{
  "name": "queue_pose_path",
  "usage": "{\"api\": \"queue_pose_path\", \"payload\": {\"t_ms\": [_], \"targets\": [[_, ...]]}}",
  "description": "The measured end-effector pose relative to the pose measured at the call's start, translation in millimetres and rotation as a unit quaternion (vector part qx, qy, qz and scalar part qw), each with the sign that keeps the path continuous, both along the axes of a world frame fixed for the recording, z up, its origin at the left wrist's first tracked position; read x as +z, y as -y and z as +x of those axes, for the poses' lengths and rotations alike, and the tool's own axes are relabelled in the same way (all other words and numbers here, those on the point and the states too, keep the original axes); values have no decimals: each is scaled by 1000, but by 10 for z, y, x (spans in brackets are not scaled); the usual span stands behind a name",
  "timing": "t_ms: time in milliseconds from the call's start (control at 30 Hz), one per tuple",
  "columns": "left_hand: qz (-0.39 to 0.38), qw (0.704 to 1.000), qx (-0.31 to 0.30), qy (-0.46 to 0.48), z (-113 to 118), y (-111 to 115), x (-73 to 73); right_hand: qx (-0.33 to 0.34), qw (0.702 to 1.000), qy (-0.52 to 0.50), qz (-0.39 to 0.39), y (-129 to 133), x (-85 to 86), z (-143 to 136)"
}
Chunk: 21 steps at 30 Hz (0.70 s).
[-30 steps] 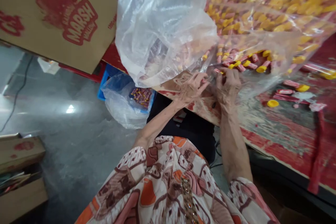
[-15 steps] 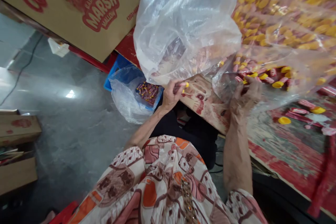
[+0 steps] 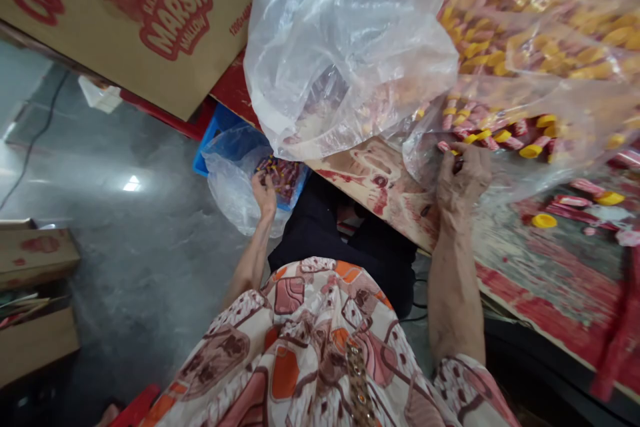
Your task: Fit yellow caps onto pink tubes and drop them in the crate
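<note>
My left hand [image 3: 265, 195] is over the clear plastic bag [image 3: 225, 197] that lines a blue crate [image 3: 206, 147]. Its fingers are slightly apart beside a pile of small pink-and-yellow tubes [image 3: 283, 177], and I see nothing held in them. At the mouth of a larger clear bag [image 3: 520, 103], my right hand [image 3: 463, 177] has its fingers curled around a small yellow-capped tube [image 3: 444, 146], partly hidden by the fingers. Pink tubes with yellow caps [image 3: 533, 148] lie just beyond its knuckles.
A big crumpled plastic bag [image 3: 345, 47] stands ahead on the worn red tabletop [image 3: 555, 293]. To its left is a printed marshmallow carton [image 3: 125, 27]. A loose yellow cap [image 3: 544, 221] and several tubes lie to the right. Cartons [image 3: 40, 327] stand on the floor at left.
My left hand has moved left and slightly down, from the table edge to the lined crate; the yellow-capped tube it held no longer shows. My right hand stays at the bag mouth.
</note>
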<state>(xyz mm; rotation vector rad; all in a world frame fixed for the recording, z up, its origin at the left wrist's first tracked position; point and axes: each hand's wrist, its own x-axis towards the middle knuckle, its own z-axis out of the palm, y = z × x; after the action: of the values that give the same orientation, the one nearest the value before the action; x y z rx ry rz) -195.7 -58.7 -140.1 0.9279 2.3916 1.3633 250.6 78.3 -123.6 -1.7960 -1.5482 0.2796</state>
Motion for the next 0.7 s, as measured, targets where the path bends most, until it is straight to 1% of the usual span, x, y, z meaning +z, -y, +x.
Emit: {"api": "queue_pose_path", "payload": {"t_ms": [33, 67, 100, 167, 233, 300, 400, 467, 533, 600, 633, 700], "targets": [[20, 1000, 16, -14, 17, -32, 35, -2, 1000, -1, 0, -3, -4, 3], [44, 998, 12, -32, 54, -83, 82, -5, 1000, -2, 1, -7, -11, 5], [70, 996, -1, -53, 109, -159, 134, -9, 1000, -3, 6, -11, -20, 6], [113, 988, -59, -91, 263, -388, 234, -12, 999, -5, 29, -10, -38, -1], [126, 976, -137, -116, 451, -706, 292, 2, 999, -4, 54, 5, -50, -25], [113, 964, -200, -131, 639, -1069, 296, 34, 998, 4, 61, 28, -56, -61], [67, 955, -255, -135, 836, -1580, 258, 65, 996, 7, 52, 52, -63, -120], [46, 955, -261, -131, 880, -1853, 262, 61, 996, -7, 63, 52, -70, -146], [41, 961, -238, -134, 874, -2073, 308, 52, 995, -26, 83, 46, -76, -156], [33, 964, -211, -156, 861, -2256, 379, 54, 994, -34, 89, 41, -74, -157], [22, 963, -208, -172, 860, -2334, 416, 63, 994, -35, 88, 40, -69, -157], [-5, 952, -228, -202, 869, -2464, 485, 91, 992, -28, 86, 41, -49, -164]]}}
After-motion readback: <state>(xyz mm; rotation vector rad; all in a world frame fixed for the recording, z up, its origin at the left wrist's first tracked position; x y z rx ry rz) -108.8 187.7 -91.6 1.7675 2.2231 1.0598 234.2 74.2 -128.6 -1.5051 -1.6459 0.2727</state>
